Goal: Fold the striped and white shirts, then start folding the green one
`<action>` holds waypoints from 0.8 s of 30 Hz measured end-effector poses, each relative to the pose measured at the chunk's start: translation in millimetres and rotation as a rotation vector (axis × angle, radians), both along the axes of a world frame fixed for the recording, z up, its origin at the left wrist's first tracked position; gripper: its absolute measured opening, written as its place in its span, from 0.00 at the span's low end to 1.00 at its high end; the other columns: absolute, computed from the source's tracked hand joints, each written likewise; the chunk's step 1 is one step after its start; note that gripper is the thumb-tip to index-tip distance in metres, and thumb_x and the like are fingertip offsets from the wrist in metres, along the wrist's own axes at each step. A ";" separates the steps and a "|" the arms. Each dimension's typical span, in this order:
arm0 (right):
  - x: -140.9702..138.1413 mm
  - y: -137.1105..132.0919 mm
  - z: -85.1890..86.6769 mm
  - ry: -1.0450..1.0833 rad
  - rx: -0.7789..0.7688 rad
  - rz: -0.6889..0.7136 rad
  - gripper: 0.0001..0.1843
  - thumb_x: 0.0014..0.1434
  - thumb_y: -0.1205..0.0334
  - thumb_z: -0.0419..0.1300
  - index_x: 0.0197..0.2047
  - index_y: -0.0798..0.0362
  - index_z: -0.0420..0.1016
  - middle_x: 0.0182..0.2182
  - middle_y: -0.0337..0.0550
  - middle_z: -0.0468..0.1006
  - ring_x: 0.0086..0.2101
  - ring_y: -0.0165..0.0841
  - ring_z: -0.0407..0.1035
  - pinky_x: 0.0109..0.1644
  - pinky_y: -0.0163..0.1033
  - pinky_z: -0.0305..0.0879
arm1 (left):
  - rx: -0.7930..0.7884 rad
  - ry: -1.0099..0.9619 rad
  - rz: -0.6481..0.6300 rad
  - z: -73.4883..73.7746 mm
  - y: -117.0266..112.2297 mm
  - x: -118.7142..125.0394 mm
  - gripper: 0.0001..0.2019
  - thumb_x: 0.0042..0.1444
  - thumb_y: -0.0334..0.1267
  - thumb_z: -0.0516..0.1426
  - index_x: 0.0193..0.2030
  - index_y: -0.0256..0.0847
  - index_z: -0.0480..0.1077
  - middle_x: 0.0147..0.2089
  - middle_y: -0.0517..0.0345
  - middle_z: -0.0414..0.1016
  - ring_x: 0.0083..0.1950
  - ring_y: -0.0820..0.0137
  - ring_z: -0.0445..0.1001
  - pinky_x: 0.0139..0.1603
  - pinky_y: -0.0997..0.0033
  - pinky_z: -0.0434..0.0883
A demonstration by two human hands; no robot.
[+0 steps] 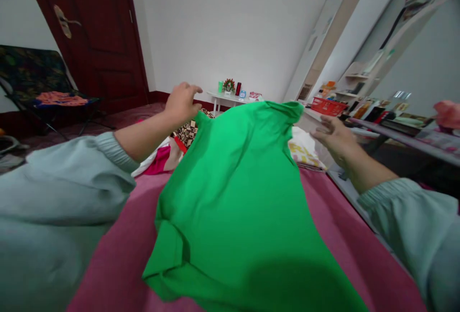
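Note:
A bright green shirt (237, 192) is stretched out over a magenta bed cover (118, 254), its far edge lifted off the bed. My left hand (182, 102) is at the shirt's far left corner, with fingers curled and thumb pinching the cloth. My right hand (333, 138) hovers just right of the shirt's far right corner. Its fingers are apart and it holds nothing. Both arms wear pale blue-grey sleeves.
A pile of patterned and red clothes (179, 142) lies behind the shirt, and a white-yellow cloth (305, 149) lies to the right. A folding chair (39, 86) stands by a dark red door (97, 34). A small white table (230, 97) is at the wall, with cluttered shelves (381, 110) at right.

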State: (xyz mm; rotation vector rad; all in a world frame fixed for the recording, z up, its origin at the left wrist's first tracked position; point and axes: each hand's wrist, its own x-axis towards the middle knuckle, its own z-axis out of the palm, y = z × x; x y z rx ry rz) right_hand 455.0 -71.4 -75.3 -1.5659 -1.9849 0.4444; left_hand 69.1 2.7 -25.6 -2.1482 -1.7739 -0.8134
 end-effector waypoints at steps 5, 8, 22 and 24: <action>10.0 -41.7 -82.4 -0.006 0.064 0.024 0.28 0.50 0.42 0.61 0.52 0.46 0.74 0.51 0.51 0.75 0.52 0.48 0.69 0.54 0.52 0.69 | -0.160 -0.027 -0.377 -69.8 -50.1 -5.3 0.19 0.56 0.41 0.57 0.54 0.40 0.69 0.56 0.51 0.68 0.58 0.61 0.65 0.61 0.59 0.62; 22.7 -61.4 -100.0 -0.037 0.077 0.068 0.23 0.55 0.46 0.59 0.51 0.47 0.75 0.58 0.50 0.70 0.57 0.47 0.65 0.61 0.55 0.62 | -0.406 -0.008 -0.557 -101.5 -105.0 -17.0 0.20 0.59 0.47 0.56 0.55 0.43 0.69 0.58 0.51 0.68 0.59 0.61 0.66 0.61 0.60 0.62; 50.7 -113.3 -102.5 -0.135 -0.021 0.025 0.21 0.55 0.48 0.57 0.48 0.46 0.78 0.47 0.48 0.79 0.47 0.45 0.74 0.53 0.52 0.71 | -0.668 0.100 -0.609 -107.0 -187.1 -42.0 0.18 0.44 0.27 0.56 0.43 0.46 0.72 0.46 0.57 0.74 0.47 0.63 0.73 0.48 0.70 0.69; 47.4 -109.2 -91.5 -0.097 -0.053 0.038 0.19 0.54 0.48 0.57 0.45 0.46 0.80 0.45 0.49 0.80 0.46 0.45 0.74 0.52 0.50 0.72 | -0.713 0.163 -0.615 -96.9 -182.3 -37.3 0.17 0.42 0.23 0.53 0.37 0.44 0.73 0.39 0.58 0.76 0.41 0.66 0.74 0.41 0.72 0.69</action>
